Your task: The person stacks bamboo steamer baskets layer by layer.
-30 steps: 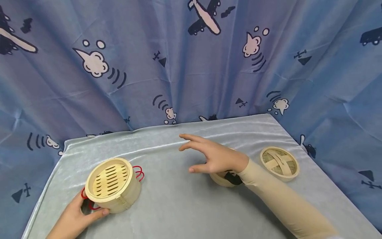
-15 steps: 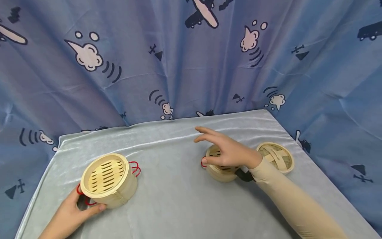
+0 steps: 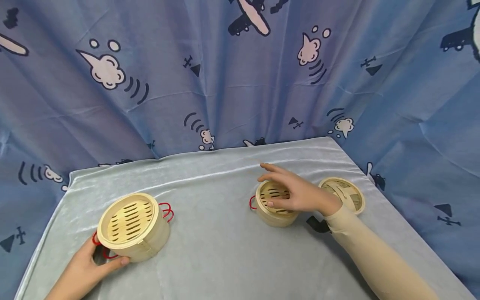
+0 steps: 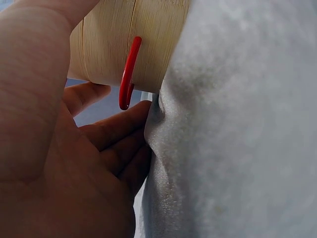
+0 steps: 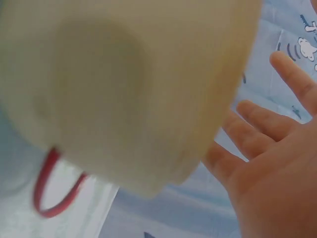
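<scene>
Head view: larger bamboo steamer [image 3: 131,223] at the left of the gray cloth [image 3: 210,250], slatted top facing up, red handles [image 3: 167,211] on both sides. Left hand [image 3: 80,264] at its near-left wall, thumb touching the lower front, fingers partly hidden behind; spread partway, firm hold or mere contact impossible to tell. Left wrist view: one red handle between palm and wall, fingers slightly bent near the base. Smaller bamboo steamer [image 3: 271,196] right of centre, woven lid [image 3: 351,193] to its right. Right hand [image 3: 300,193] partly above it, fingers spread wide, nothing gripped; contact with the wall unclear.
</scene>
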The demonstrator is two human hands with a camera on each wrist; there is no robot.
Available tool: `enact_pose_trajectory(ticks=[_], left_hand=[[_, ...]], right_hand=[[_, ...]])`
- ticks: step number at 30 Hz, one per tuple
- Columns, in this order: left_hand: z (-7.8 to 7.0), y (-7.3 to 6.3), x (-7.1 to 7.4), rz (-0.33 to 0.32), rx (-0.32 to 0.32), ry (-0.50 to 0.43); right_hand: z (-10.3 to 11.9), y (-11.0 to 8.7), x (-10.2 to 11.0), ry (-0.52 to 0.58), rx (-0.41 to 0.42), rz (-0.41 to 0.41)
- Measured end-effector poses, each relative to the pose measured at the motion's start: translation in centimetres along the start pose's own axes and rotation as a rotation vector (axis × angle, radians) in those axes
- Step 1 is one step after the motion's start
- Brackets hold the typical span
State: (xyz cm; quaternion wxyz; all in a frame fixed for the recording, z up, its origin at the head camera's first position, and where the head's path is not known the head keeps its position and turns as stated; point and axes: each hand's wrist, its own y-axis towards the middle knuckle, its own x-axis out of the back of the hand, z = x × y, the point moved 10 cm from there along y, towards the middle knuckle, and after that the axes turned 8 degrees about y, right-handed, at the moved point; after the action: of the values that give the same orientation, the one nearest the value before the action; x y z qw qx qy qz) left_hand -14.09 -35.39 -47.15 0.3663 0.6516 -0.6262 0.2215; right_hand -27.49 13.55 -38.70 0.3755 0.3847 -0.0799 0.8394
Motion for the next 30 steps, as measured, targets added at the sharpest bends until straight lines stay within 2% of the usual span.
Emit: enact_pose_trajectory(ticks=[9, 17, 22, 30], left_hand=[[0.1, -0.3, -0.8, 0.026, 0.029, 0.009], [0.4, -0.1, 0.0, 0.011, 0.024, 0.024], [1.0, -0.2, 0.3, 0.021, 0.051, 0.044], [-0.3, 0.1, 0.4, -0.012, -0.034, 0.006]], right_hand=[[-1.6, -2.1, -0.1, 0.018, -0.035, 0.008], [-2.7, -2.9, 0.0, 0.088, -0.082, 0.002], [-2.9, -2.9, 0.0, 0.044, -0.067, 0.009], [-3.7, -4.4, 0.1, 0.028, -0.092, 0.018]])
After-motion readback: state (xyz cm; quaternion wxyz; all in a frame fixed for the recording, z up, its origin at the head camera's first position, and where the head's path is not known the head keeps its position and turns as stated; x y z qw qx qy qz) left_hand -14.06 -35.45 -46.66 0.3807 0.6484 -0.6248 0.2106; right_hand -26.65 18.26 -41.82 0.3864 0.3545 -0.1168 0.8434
